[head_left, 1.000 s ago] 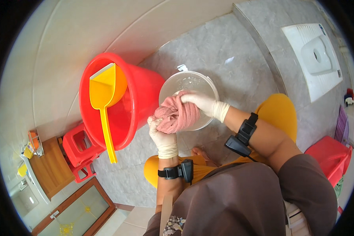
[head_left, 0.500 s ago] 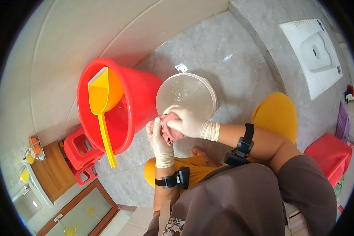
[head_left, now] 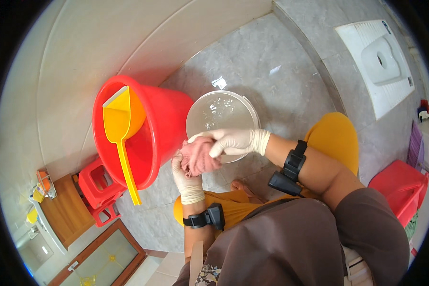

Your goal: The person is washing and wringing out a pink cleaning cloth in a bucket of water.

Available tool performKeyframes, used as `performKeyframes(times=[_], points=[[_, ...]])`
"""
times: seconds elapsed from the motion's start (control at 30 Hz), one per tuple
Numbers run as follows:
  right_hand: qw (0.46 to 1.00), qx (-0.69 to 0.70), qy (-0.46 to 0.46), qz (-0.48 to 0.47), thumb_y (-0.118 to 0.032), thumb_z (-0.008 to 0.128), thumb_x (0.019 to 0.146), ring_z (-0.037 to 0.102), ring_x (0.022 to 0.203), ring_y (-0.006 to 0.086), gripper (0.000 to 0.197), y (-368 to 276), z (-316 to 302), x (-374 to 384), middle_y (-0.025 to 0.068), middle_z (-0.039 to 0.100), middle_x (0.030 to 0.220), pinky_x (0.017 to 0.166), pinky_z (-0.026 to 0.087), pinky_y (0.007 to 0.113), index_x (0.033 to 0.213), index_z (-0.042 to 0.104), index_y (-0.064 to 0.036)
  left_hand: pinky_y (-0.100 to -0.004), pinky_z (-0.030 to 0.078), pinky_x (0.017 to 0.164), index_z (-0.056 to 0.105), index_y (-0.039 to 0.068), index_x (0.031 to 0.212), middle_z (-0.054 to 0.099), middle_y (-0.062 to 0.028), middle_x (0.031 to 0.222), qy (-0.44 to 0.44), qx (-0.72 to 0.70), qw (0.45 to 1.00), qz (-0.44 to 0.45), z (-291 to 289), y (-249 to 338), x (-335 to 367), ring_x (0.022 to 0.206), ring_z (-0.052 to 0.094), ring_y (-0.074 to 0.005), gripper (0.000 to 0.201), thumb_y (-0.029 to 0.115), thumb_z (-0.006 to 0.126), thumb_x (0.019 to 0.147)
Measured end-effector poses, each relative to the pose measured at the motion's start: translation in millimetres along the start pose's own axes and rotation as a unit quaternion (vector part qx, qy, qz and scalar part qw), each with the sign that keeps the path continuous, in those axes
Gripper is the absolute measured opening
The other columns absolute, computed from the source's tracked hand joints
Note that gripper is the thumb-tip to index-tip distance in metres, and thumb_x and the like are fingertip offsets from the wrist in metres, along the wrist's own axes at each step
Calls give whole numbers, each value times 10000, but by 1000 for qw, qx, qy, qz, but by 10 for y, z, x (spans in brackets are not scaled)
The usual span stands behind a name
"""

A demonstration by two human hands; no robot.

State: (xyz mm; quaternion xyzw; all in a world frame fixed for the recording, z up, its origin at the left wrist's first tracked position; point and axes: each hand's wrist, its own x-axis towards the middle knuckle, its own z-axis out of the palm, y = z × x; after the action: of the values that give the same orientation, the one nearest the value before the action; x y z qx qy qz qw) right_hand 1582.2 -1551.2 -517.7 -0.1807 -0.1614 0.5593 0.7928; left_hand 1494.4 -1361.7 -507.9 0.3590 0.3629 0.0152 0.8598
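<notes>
A crumpled pink cloth (head_left: 199,157) is bunched between my two hands, over the near left rim of a white bucket (head_left: 257,112) of water. My left hand (head_left: 187,183), in a pale thin glove, grips the cloth from its near left side, its fingers partly hidden behind it. My right hand (head_left: 232,142), gloved the same way, closes on the cloth from the right, thumb pressed on the front and fingers over the top. Ripples and glints show on the water.
Left of the bucket stands a large red tub (head_left: 174,105) with a yellow long-handled scoop (head_left: 123,126) across its mouth. Red stools (head_left: 97,183) stand beyond it. A squat toilet (head_left: 381,62) is set in the raised floor at far right. A red plastic stool (head_left: 398,188) stands right.
The cloth has been turned and looks fuller between my hands. My right hand has shifted right and its fingers reach over the cloth's top; my left hand has moved slightly left and down.
</notes>
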Motion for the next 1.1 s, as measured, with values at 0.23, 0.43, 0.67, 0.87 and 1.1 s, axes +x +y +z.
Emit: performKeyframes(times=[0.23,0.43,0.67,0.87,1.1], points=[[887,-408,148,-159,-306,749,739,358,1269,221,993,171,204,89,166,377,1355,1057,289,354,1448,110,-34,-402,402,990,499,0,1184,559,-141,1186,51,43,997,37,54,-29,-112,1119,524,-267,349,176,421,893],[930,-206,257,-163,-292,582,900,560,1019,138,321,307,256,249,109,590,1130,923,421,295,944,614,25,-318,459,870,504,31,851,574,-91,944,108,191,938,270,663,-127,-487,964,572,-185,52,73,530,864],[940,177,279,-89,-275,529,922,578,870,134,308,236,235,249,49,602,938,811,469,284,1034,555,10,-350,477,819,520,9,781,566,-118,902,-38,519,669,531,846,-204,-490,909,580,-234,173,-99,630,704],[923,200,324,55,-241,505,896,562,820,135,244,136,170,194,38,577,885,733,479,284,992,564,-25,-335,499,671,512,45,717,566,-104,853,-211,649,517,516,1011,-5,-447,762,590,-244,215,-75,667,627],[979,-15,176,99,-271,442,869,527,676,87,175,169,32,88,-7,549,779,638,446,249,822,538,-132,-329,461,545,522,128,618,527,-30,806,-337,711,382,485,1038,12,-412,687,536,-214,173,88,668,536]])
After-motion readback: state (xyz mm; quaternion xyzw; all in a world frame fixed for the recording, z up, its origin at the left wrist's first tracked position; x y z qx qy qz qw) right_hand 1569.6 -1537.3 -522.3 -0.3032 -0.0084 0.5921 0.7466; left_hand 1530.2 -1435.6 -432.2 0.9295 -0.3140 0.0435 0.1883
